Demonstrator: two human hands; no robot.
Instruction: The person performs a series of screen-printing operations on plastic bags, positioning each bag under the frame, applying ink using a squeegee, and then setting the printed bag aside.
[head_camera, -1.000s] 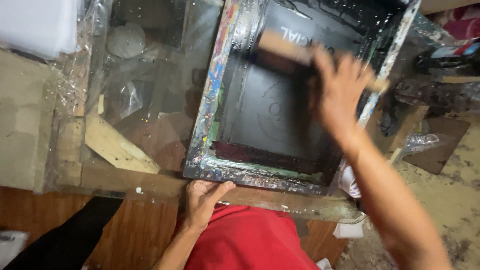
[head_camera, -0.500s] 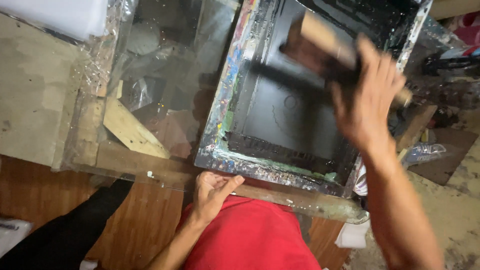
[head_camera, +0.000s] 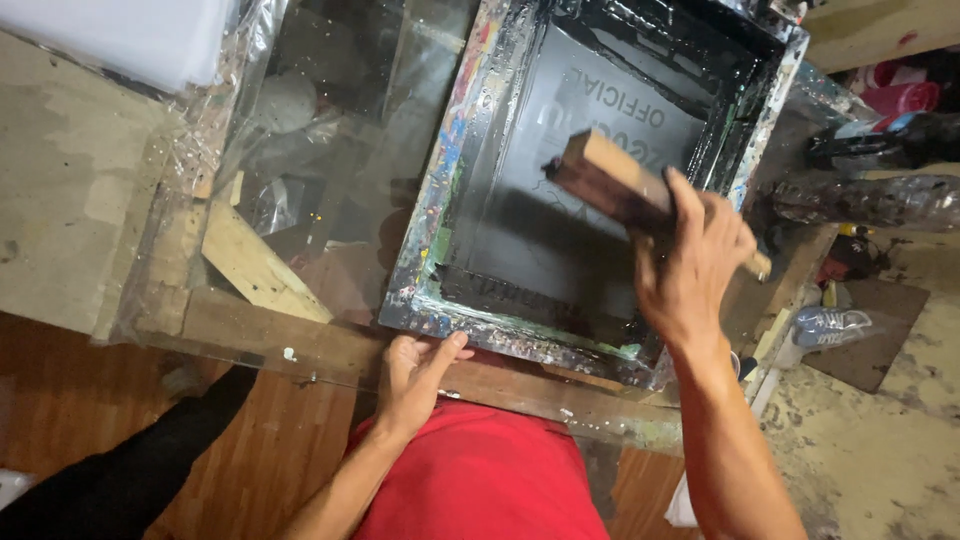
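Frame walls box squeegee; room left on glass.

A wooden squeegee with a pale, bare-grained handle darkened by ink along its lower edge. It rests on a screen-printing frame whose rim is crusted with rough, multicoloured dried paint; the mesh inside is coated in wet, glossy black ink. Beneath lies a smooth, reflective glass sheet over rough, unfinished wooden planks. Crinkled clear plastic film shines at the left edge.
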